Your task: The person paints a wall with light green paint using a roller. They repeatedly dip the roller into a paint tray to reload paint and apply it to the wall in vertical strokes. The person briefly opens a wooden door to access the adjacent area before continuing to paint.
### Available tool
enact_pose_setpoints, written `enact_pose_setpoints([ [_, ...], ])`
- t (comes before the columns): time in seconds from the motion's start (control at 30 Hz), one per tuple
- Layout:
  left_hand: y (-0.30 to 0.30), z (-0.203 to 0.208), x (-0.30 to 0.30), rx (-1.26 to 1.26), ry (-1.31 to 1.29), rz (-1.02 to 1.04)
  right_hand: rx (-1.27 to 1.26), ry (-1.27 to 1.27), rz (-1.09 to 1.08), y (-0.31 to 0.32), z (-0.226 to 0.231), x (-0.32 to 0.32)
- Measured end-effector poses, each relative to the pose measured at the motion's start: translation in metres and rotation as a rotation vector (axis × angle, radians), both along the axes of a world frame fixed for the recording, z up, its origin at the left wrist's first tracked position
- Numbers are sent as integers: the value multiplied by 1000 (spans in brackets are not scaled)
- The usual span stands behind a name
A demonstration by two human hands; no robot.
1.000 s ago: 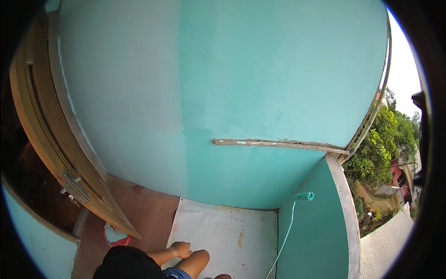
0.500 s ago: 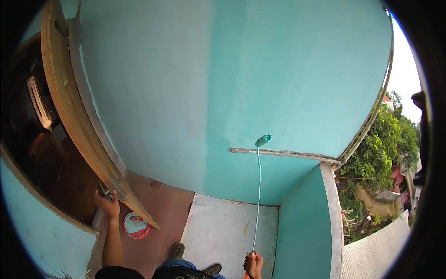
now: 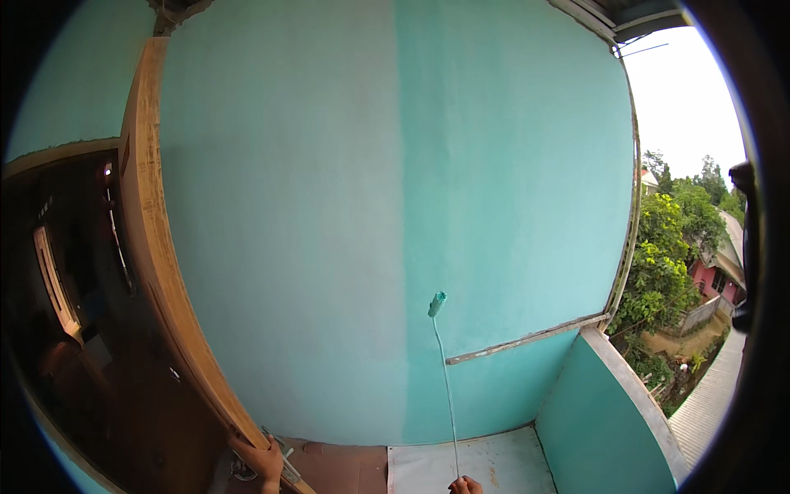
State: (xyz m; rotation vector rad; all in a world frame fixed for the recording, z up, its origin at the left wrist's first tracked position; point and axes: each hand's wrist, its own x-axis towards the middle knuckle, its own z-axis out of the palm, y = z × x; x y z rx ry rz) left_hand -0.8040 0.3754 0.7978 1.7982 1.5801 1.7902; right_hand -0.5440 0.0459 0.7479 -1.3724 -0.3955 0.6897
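My right hand (image 3: 466, 486), at the lower edge, is closed round the handle of a paint roller (image 3: 438, 305). Its long thin rod rises from the hand, and the roller head carries teal paint. The head is in front of the wall (image 3: 494, 206), near the line between the pale left part and the deeper teal right part; whether it touches the wall I cannot tell. At the lower left, my left hand (image 3: 261, 463) grips the edge of an open wooden door (image 3: 164, 239) beside its metal handle.
A narrow ledge (image 3: 527, 339) runs along the wall to a low teal parapet (image 3: 613, 407) on the right. A white sheet (image 3: 465, 461) covers part of the brown floor (image 3: 350, 469). Past the door is a dark room; trees (image 3: 658, 255) and roofs stand outside.
The view has tilted up, showing more upper wall and dropping the paint bucket and my feet. My left hand has closed on the door edge. The roller head now stands left of the ledge.
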Motion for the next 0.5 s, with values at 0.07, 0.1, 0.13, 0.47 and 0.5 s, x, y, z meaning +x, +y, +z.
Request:
enact_pose_setpoints([
  [0.07, -1, -5, 5, 30, 29, 49, -7, 49, -8, 20, 8, -14],
  [0.1, -2, -7, 4, 43, 59, 88, -4, 40, -11, 28, 12, -18],
  [0.13, -2, -8, 3, 57, 92, 129, -1, 32, -12, 36, 15, -21],
  [0.47, -30, 0, -44, -159, 94, 25, 63, -42, 34, 75, 28, 13],
  [0.5, -31, 1, -49, -103, 94, -18, 90, -44, 52, 78, 29, 17],
])
